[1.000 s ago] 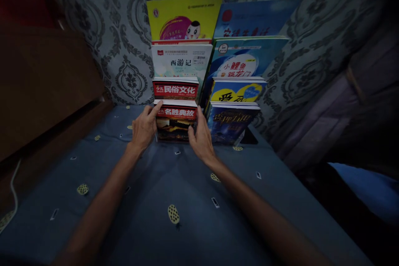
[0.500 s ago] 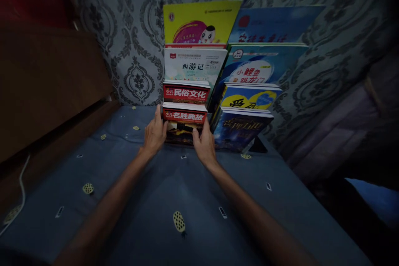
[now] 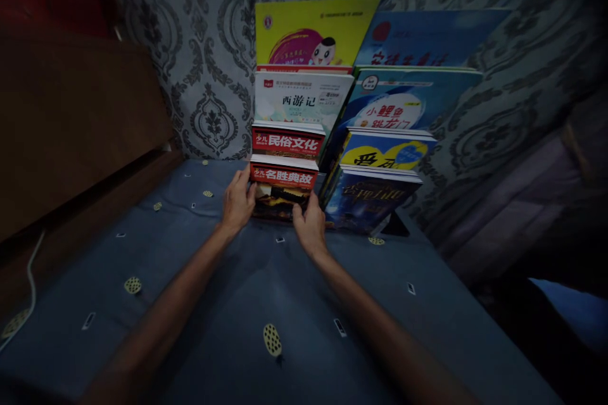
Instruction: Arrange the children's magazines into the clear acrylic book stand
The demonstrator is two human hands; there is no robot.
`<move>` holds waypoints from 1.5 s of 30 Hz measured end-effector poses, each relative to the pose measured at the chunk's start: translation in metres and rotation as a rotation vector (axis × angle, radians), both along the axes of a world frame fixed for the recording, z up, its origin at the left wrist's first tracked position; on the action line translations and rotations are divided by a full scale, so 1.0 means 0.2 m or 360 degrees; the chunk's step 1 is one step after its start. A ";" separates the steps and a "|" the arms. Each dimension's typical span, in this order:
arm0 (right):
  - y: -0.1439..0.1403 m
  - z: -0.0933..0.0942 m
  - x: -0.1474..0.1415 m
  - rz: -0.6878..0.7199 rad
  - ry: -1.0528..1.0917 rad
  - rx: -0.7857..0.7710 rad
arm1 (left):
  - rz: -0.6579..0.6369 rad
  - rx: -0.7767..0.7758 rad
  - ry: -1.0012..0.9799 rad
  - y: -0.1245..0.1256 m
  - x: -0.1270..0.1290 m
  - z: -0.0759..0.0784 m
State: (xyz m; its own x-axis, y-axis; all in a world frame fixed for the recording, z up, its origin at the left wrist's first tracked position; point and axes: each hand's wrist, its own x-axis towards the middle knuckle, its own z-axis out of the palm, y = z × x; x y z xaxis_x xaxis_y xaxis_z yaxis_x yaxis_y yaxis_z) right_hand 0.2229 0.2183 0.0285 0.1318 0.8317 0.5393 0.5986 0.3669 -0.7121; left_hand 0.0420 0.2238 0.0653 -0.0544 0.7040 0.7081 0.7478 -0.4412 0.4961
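Note:
In the head view, my left hand (image 3: 239,199) grips the left edge of a small red-topped book (image 3: 284,178), the front one in the left row. On its right edge is my right hand (image 3: 311,224), thumb on the cover and fingers behind the side. The book stands upright, leaning back slightly, its lower cover dark. Close behind it rises another red-topped book (image 3: 287,142), then a white book (image 3: 299,101) and a tall yellow-green book (image 3: 313,28). To the right of my right hand stands a dark blue book (image 3: 370,199).
Behind the dark blue book are a yellow and blue book (image 3: 387,149) and larger blue books (image 3: 413,98). A dark support (image 3: 396,226) shows at the right row's base. Patterned wall (image 3: 209,57) behind, wooden furniture (image 3: 80,133) left, a white cable (image 3: 32,285) on the blue cloth (image 3: 213,342).
The camera view has shifted a little, so the books appear slightly further right. My right hand sits slightly lower along the front book's edge. Both hands stay on the book.

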 end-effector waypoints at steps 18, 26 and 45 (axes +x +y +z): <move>-0.08 0.14 0.02 -0.0187 -0.0690 -0.0405 | 0.0049 0.0018 0.0075 -0.01 0.00 -0.01; -0.06 0.06 0.03 -0.0225 -0.0675 -0.0278 | 0.0036 0.0020 0.0009 -0.01 0.00 -0.03; 0.08 0.16 -0.02 -0.0027 0.0068 0.0414 | -0.0155 0.0065 -0.0158 0.03 -0.01 0.07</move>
